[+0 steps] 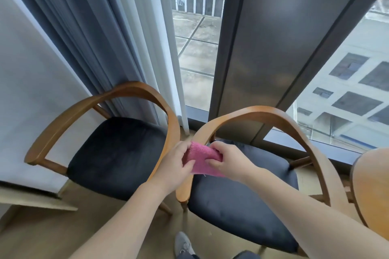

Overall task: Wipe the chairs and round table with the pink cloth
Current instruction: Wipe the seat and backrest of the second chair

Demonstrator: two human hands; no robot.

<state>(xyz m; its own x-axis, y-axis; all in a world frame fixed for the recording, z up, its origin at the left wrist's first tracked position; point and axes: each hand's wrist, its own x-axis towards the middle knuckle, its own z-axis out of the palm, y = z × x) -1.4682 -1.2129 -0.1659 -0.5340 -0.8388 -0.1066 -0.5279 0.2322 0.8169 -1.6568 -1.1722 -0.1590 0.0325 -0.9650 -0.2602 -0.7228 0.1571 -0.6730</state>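
Chairs, two side by side at the window, left chair [109,153] and right chair [248,195] alike with curved wooden backs and dark padded seats; smaller, pink cloth [202,160], fuzzy and folded, above their touching armrests, pinched between left hand [176,164] and right hand [227,160] fingers.

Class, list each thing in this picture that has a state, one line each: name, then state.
pink cloth: folded, held by both hands
left hand: gripping cloth
right hand: gripping cloth
left chair: upright, seat bare
right chair: upright, seat bare
curtain: drawn aside
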